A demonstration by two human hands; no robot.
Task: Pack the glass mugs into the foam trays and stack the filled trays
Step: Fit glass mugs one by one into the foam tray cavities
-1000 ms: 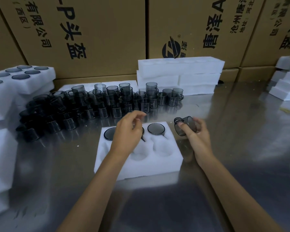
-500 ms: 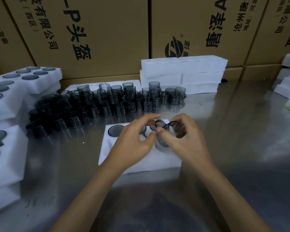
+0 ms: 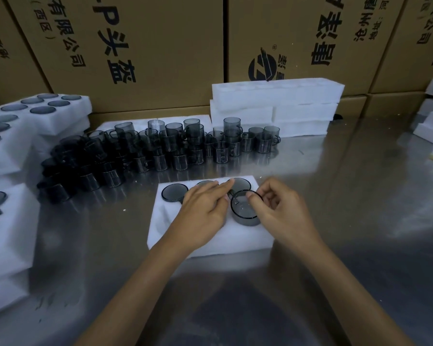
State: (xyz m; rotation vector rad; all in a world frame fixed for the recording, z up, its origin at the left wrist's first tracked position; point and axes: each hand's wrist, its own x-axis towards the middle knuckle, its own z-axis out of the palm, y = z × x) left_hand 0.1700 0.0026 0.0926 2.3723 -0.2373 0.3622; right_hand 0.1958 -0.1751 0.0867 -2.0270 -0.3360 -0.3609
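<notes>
Both hands at foam tray (image 3: 248, 239); right hand (image 3: 279, 212) fingers pinch mug (image 3: 245, 209)

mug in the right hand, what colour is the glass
Smoky dark grey, see-through glass mug, pinched at the rim by the right hand; head view.

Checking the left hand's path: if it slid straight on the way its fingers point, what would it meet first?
The left hand lies on the foam tray, fingers pointing up and right. Going on, it would probably first meet the seated mug in the far right pocket; depth is unclear.
</notes>
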